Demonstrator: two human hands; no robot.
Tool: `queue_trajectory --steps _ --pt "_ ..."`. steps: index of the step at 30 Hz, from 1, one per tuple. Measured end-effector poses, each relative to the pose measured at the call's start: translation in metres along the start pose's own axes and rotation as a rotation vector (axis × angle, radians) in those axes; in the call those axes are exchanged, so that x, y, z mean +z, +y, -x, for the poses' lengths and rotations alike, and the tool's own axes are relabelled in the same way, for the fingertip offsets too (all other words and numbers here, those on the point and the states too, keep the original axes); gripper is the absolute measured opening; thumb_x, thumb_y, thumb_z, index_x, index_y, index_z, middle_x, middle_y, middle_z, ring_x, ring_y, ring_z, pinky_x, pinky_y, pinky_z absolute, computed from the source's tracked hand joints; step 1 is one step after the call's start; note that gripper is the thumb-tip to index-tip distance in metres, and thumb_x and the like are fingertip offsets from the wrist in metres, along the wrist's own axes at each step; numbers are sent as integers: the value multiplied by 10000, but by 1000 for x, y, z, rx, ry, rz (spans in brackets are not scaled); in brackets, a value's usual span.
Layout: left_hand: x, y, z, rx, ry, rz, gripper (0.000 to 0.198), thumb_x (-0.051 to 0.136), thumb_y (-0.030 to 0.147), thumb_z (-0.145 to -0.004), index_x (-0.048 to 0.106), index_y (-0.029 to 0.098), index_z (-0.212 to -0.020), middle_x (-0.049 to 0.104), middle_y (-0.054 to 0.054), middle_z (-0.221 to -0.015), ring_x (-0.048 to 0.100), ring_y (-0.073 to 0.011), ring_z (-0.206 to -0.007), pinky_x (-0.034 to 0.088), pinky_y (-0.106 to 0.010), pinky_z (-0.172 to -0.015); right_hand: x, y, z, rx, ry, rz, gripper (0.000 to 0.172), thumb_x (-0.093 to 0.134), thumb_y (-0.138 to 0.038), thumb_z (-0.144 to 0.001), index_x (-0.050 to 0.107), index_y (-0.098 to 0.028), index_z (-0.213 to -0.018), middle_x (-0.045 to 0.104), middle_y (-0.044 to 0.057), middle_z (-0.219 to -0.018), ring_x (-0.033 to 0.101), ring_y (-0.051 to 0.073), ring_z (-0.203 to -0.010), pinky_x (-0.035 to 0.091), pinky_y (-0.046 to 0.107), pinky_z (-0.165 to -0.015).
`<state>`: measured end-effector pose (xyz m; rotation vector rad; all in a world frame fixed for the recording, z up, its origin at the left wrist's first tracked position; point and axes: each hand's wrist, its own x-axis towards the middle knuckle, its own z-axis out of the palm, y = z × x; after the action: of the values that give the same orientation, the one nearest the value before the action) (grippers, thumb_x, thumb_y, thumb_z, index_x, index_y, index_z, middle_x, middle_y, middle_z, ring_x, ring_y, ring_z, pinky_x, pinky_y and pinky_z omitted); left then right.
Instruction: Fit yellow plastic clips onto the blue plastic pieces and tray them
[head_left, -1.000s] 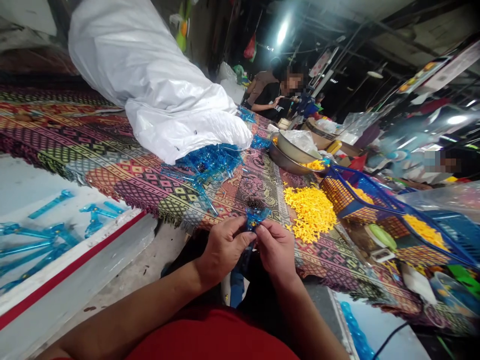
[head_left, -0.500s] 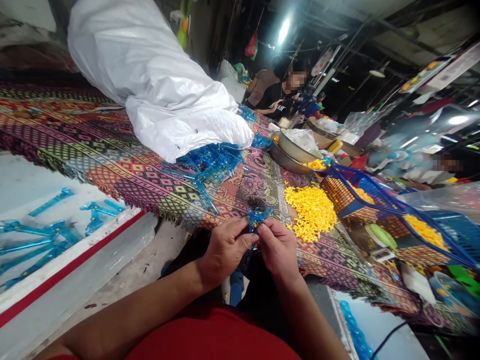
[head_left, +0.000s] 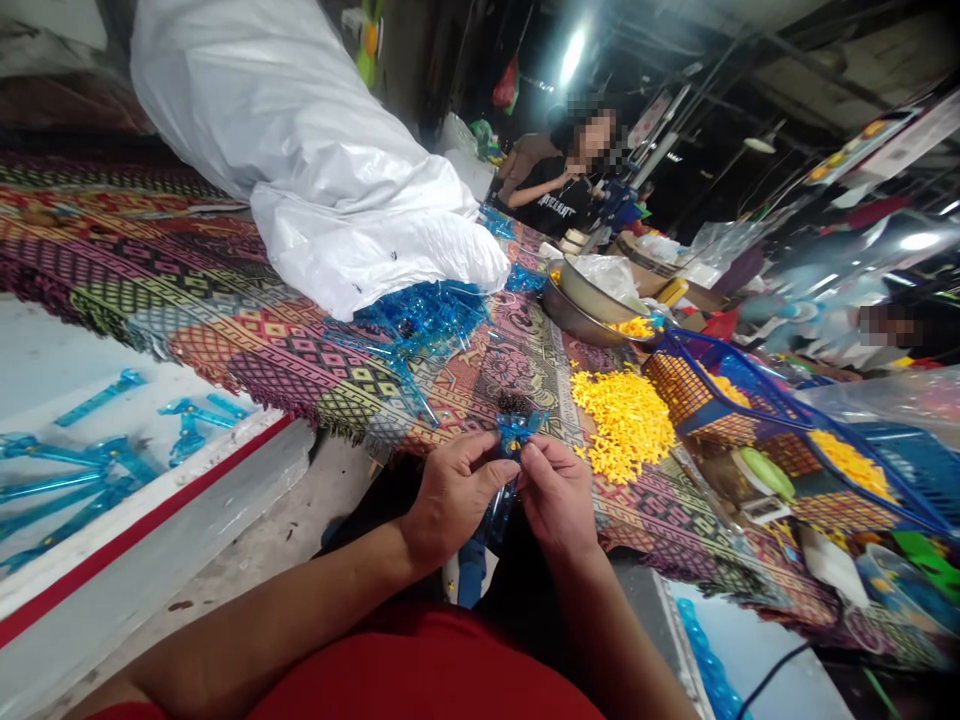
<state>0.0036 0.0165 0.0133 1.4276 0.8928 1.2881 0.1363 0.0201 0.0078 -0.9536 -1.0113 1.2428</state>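
Observation:
Between my two hands, over the front edge of the patterned cloth, is a translucent blue plastic piece [head_left: 514, 432] with a long blue part hanging down below it. My left hand [head_left: 459, 492] is closed, thumb and forefinger gripping its left side. From the right, my right hand [head_left: 556, 488] pinches the same piece near its top. A small yellow bit shows on it, though fingers hide most of the detail. A heap of small yellow plastic pieces [head_left: 624, 422] lies just right of my hands. Beyond them, more blue plastic pieces [head_left: 427, 318] spill from a white sack [head_left: 375, 235].
Blue baskets [head_left: 780, 420] with yellow pieces and a metal bowl [head_left: 577, 318] stand at the right. A white box with a red edge [head_left: 150, 540], holding blue parts, is at lower left. A person in a black shirt [head_left: 551, 200] sits across the table.
My hands stay nearly in place, with the blue piece turned slightly and more of its lower part showing. The person across the table has raised a hand toward the head.

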Motion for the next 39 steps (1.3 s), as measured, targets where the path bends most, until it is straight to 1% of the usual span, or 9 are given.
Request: queue_trajectory --steps 6,10,13,15,20,22,27,33,39 --pt "1 -4 2 160 -12 -213 187 531 216 -830 649 132 -949 638 -52 -864 569 -148 -809 440 -254 -780 -6 2 1 -110 -2 117 41 678 -233 -736 675 -194 -748 543 -37 -627 457 65 -524 365 196 -481" --pt "2 -6 3 173 -19 -275 168 491 204 -847 636 119 -862 621 -65 -830 554 -153 -789 437 -266 -767 -3 0 -1 -31 52 106 113 721 -259 -679 645 -177 -695 535 -44 -573 447 59 -444 355 189 -418" --pt "2 -8 3 139 -1 -254 181 483 211 -850 642 128 -876 621 -58 -833 552 -150 -783 440 -270 -776 2 -1 -1 11 96 124 179 730 -295 -662 613 -161 -645 511 -48 -515 428 58 -412 346 187 -399" --pt "2 -8 3 97 -4 -196 209 480 227 -852 654 135 -922 628 -57 -863 556 -152 -807 441 -272 -801 3 0 -1 -14 99 154 198 709 -310 -689 598 -158 -629 496 -48 -498 416 57 -414 336 185 -404" --pt "-1 -3 6 -141 -74 123 337 447 275 -869 612 156 -1139 669 -38 -945 589 -151 -834 478 -254 -769 1 3 1 -136 89 372 193 666 -310 -744 596 -165 -638 462 -53 -487 382 62 -439 305 197 -423" --pt "-2 -2 7 -175 -75 179 358 454 280 -867 598 156 -1170 678 -35 -977 598 -155 -861 485 -252 -773 -1 4 1 -140 76 423 165 657 -315 -753 618 -170 -685 464 -55 -495 381 66 -448 305 200 -429" --pt "-3 -6 8 -97 18 92 331 510 261 -841 629 181 -1140 680 -23 -1006 589 -159 -938 448 -273 -891 -2 5 2 -93 4 327 150 668 -302 -744 644 -178 -826 512 -49 -543 414 70 -470 334 203 -454" --pt "-3 -7 9 -124 0 130 370 487 292 -858 595 149 -1181 666 -49 -1077 600 -170 -952 463 -286 -885 1 1 2 2 -41 106 146 664 -304 -744 646 -175 -810 511 -51 -510 414 67 -436 341 202 -439" --pt "-3 -3 9 -55 21 38 338 487 269 -858 613 162 -1152 666 -47 -1070 604 -162 -943 452 -274 -894 -1 0 3 -1 -25 132 177 693 -294 -713 669 -165 -833 524 -41 -527 425 67 -443 327 203 -435"
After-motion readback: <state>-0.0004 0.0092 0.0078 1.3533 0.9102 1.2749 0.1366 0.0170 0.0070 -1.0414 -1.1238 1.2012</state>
